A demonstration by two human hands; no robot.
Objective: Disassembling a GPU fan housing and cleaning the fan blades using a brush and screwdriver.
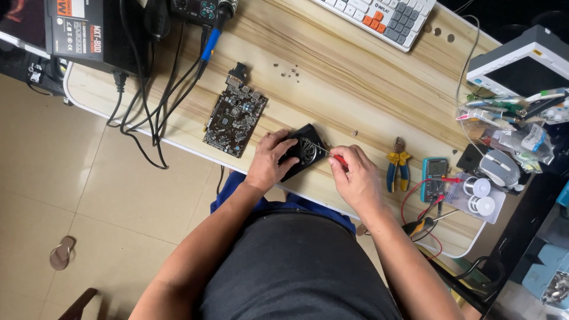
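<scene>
Head view: at frame centre a black fan cooler (303, 152) is gripped on the wooden desk (332, 89) by the left hand (269, 160), while a red-handled screwdriver (333, 155) is pinched in the right hand (355, 178), beside a circuit board (234, 118).

both hands (269, 159) (355, 178) curled, close tog.

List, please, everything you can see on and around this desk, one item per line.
Fan unit: one, black, desk front edge.
Screwdriver: one, red handle, tip on the fan.
Circuit board: one, dark, left of the fan.
Pliers: one, yellow and blue handles, right of the hands.
Meter: one, teal, beside the pliers.
Keyboard: one, white, grey and orange, far edge.
Left hand: steadies the fan.
Right hand: grips the screwdriver.
</scene>
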